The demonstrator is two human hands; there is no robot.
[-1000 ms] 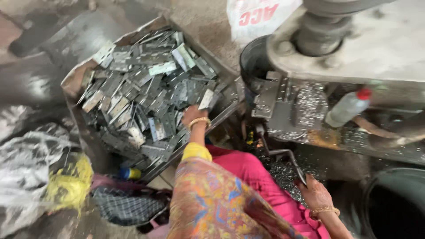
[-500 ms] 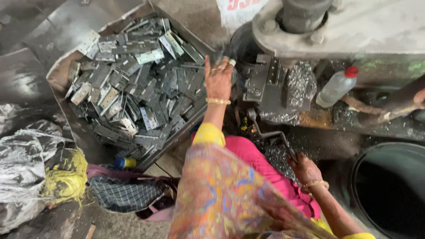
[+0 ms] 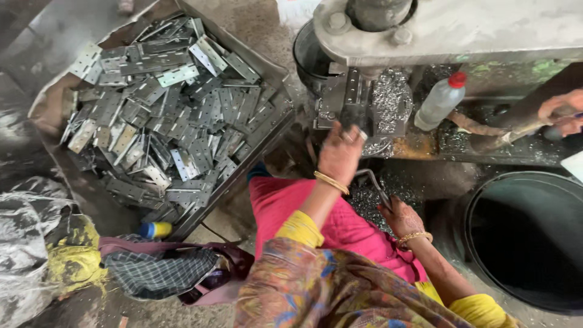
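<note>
Fingers (image 3: 347, 135) of left hand (image 3: 340, 155) around metal piece (image 3: 362, 135), at press die (image 3: 355, 100).

A small flat metal plate (image 3: 359, 132) (grey, mostly hidden) sits pinched upright at the press die (image 3: 355, 100).

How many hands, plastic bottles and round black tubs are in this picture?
Hands: 3 – left hand, right hand, another person's hand
Plastic bottles: 1 – clear bottle with red cap
Round black tubs: 1 – black tub
Total: 5
</note>
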